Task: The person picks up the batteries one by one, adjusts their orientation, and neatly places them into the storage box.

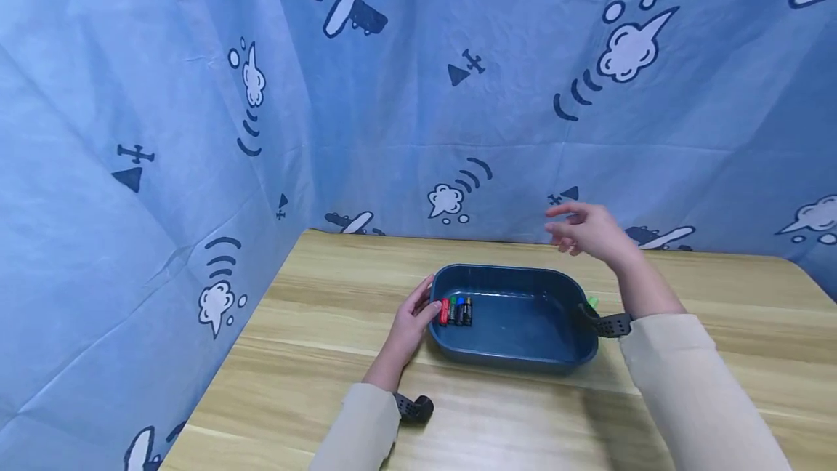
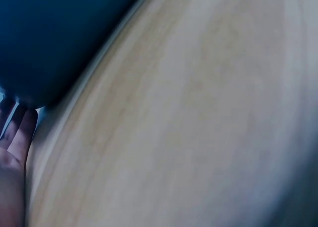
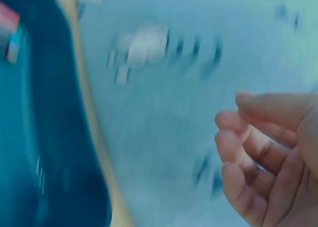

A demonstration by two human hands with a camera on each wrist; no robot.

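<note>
A dark blue rectangular basin [image 1: 516,363] with rounded corners sits on the table. At its left end several batteries [image 1: 456,311], red, green, blue and black with gold, are lined up side by side; in the right wrist view they are blurred at the upper left. My left hand [image 1: 413,313] grips the basin's left rim, thumb over the edge by the red battery and fingers along the outer wall. Raised beyond the basin's back right corner, my right hand [image 1: 586,230] has loosely bent fingers [image 3: 231,142] with nothing between them.
Beside the basin's right end a small bright green thing [image 1: 593,302] shows, partly hidden by the right wrist's black camera strap [image 1: 613,325]. The wooden table [image 1: 340,318] ends at a blue printed curtain [image 1: 392,115] behind and at the left.
</note>
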